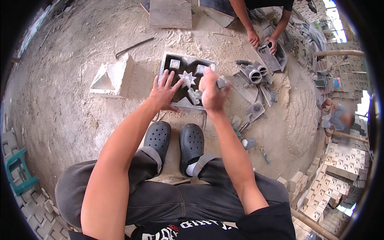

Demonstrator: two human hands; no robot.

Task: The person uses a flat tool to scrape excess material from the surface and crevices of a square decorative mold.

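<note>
A square grey mould (pixel 188 57) lies on the sandy ground in front of my feet. Inside it stand an eight-pointed star piece (pixel 187 79) and small block-shaped pieces, one of them a pale cube (pixel 175 64). My left hand (pixel 163 93) rests with fingers spread over the mould's left side. Above its right side my right hand (pixel 212 93) is closed in a fist. A stubby grey block-like piece (pixel 222 82) sticks out of that fist on the right; its full shape is hidden by the fingers.
Left of the mould stand a white cast block (pixel 109 80) and a bent metal bar (pixel 134 47). On the right lie metal tubes (pixel 256 75) and a trowel-like plate (pixel 255 111). A co-worker's hands (pixel 272 45) handle another mould (pixel 282 54). Stacked pale blocks (pixel 326 188) line the right.
</note>
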